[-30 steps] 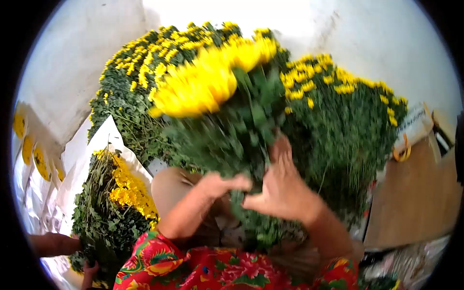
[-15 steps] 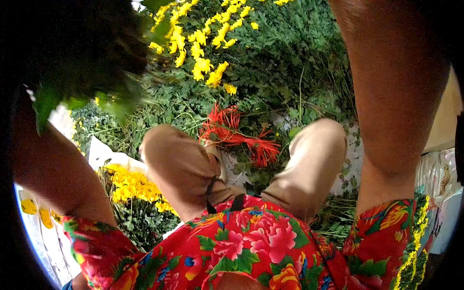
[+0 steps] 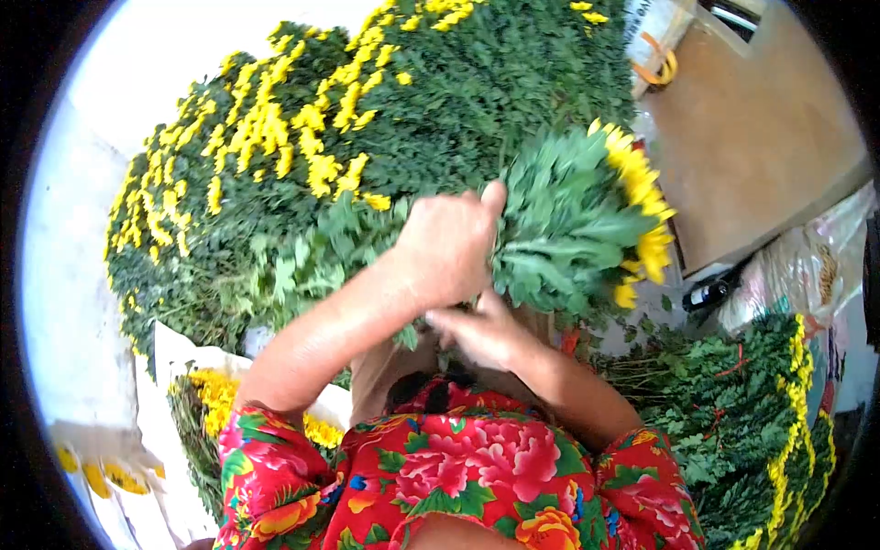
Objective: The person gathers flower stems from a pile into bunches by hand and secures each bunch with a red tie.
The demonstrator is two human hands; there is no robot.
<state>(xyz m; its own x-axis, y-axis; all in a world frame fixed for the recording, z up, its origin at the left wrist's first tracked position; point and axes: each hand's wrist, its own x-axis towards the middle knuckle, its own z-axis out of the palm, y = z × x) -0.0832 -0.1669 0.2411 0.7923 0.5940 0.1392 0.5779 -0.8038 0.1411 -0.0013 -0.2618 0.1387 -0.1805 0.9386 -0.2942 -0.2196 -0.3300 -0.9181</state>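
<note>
My left hand (image 3: pixel 449 246) is closed around the stems of a bunch of yellow chrysanthemums (image 3: pixel 568 225), held sideways above my lap. Its yellow heads face right, and the leafy stem ends trail off to the left. Just below the left fist is my right hand (image 3: pixel 490 335), close to the stems. Its fingers are blurred and partly covered, so whether they grip anything does not show. A bit of red string (image 3: pixel 570 341) peeks out by my right knee, under the bunch.
A large heap of yellow chrysanthemums (image 3: pixel 385 101) spreads ahead and to the left. More bunches (image 3: pixel 715 412) lie at my right, some with red ties. Wrapped yellow flowers (image 3: pixel 215 399) stand at my left. A brown board (image 3: pixel 752 137) and a dark bottle (image 3: pixel 708 295) are at right.
The leafy bunch has come from the upper left to the centre, lying sideways in my left hand. My right arm has come down and inward to it. The view has shifted, and the red strings are mostly covered.
</note>
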